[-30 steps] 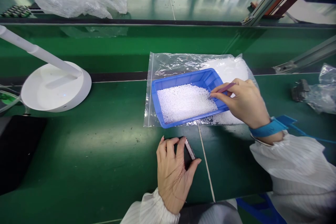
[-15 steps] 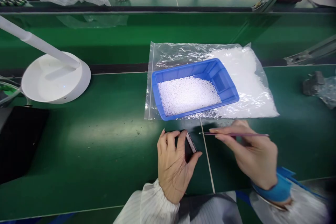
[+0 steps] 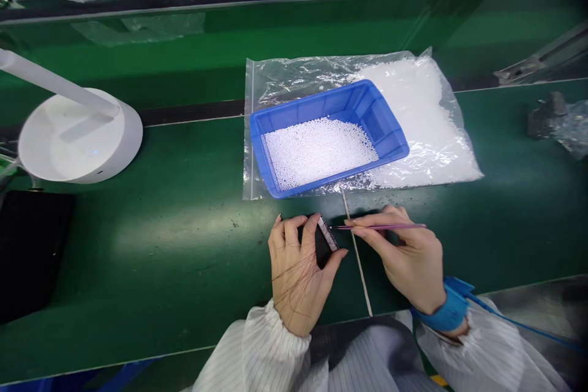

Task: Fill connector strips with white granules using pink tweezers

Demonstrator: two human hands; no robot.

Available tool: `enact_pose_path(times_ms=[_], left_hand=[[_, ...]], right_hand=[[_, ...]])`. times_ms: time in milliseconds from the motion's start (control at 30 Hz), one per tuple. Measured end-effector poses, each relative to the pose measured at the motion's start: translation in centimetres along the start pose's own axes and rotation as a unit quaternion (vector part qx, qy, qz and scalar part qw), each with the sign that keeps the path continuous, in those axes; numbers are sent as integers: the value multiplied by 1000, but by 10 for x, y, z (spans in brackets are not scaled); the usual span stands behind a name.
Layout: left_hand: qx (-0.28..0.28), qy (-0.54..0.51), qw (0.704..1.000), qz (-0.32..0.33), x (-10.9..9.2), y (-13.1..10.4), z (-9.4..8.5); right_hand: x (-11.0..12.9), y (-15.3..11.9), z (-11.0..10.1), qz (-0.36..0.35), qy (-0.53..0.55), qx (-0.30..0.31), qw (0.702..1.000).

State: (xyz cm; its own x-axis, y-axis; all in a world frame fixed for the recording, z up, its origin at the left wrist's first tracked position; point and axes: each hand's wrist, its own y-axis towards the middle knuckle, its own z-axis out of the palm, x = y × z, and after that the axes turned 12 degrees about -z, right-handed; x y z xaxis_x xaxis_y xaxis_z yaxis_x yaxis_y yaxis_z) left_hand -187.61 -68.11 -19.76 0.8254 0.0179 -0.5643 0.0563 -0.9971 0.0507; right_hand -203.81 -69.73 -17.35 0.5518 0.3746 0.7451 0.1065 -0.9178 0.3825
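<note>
My left hand (image 3: 298,269) lies over a small black block (image 3: 324,252), its fingers and thumb closed around the sides. A narrow pale strip with dark marks along its edge (image 3: 327,234) faces right on the block; much of the block is hidden under the hand. In my right hand (image 3: 408,257) a thin pink stick-like tool (image 3: 390,226) is pinched between thumb and fingers. Its fine dark tip points left and is at or very near the pale strip; whether it touches I cannot tell. Behind both hands stands a blue bin (image 3: 331,179) holding small white beads (image 3: 321,150).
The bin rests on a clear zip bag (image 3: 427,128) full of white material. To the left stand a white lamp base (image 3: 82,141) and a black flat object (image 3: 34,251). A grey lump in plastic (image 3: 549,115) lies far right. A blue wristband (image 3: 443,309) trails a cord.
My right hand has moved left, bringing the tool's tip from beside the block up to its pale strip. The left hand keeps its hold; the whole view has shifted slightly.
</note>
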Motion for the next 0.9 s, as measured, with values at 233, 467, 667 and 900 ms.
enact_pose_path(times_ms=[233, 467, 667, 900], left_hand=[[-1, 3, 1000, 8, 0, 0, -2], [-3, 8, 1000, 13, 0, 1, -2], [-6, 9, 1000, 12, 0, 0, -1], [-6, 7, 1000, 16, 0, 1, -1]], right_hand=[[2, 2, 2, -14, -1, 3, 1000], [3, 2, 3, -18, -11, 18, 1000], [2, 2, 0, -10, -11, 5, 1000], [4, 2, 2, -24, -24, -3, 999]])
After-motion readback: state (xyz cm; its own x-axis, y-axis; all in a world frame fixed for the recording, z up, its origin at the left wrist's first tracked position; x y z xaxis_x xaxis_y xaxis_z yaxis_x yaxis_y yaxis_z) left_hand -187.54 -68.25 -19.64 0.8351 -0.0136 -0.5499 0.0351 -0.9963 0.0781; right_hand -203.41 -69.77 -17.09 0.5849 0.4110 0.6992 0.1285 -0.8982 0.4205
